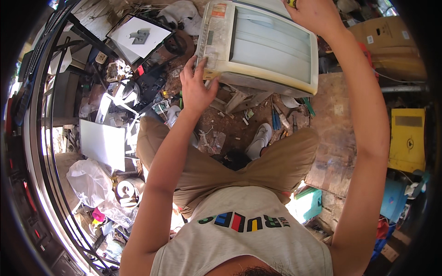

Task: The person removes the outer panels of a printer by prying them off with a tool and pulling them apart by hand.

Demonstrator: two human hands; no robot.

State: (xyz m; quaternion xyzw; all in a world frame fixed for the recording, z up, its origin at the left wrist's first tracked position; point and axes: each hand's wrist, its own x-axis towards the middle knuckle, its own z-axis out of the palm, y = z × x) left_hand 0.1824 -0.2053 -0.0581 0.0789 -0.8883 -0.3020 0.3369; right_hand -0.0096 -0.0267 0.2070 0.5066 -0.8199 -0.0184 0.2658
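A dirty white flatbed scanner or printer (271,46) with a glass top stands in front of me, at the far middle. My left hand (198,89) is at its near left corner, fingers spread against the side panel and thumb by the front edge. My right hand (315,16) reaches over the far right part of the machine. It is closed around a small yellow-and-black piece (292,3), perhaps a tool handle. The top edge of the picture cuts off the rest of that piece, so its kind cannot be told.
Loose tools (281,117) and scraps lie on the dirt floor between my feet. At the left are a white panel (103,142), clear plastic bags (90,181) and a metal rack (41,115). A wooden board (334,133), cardboard box (391,46) and yellow case (407,140) stand right.
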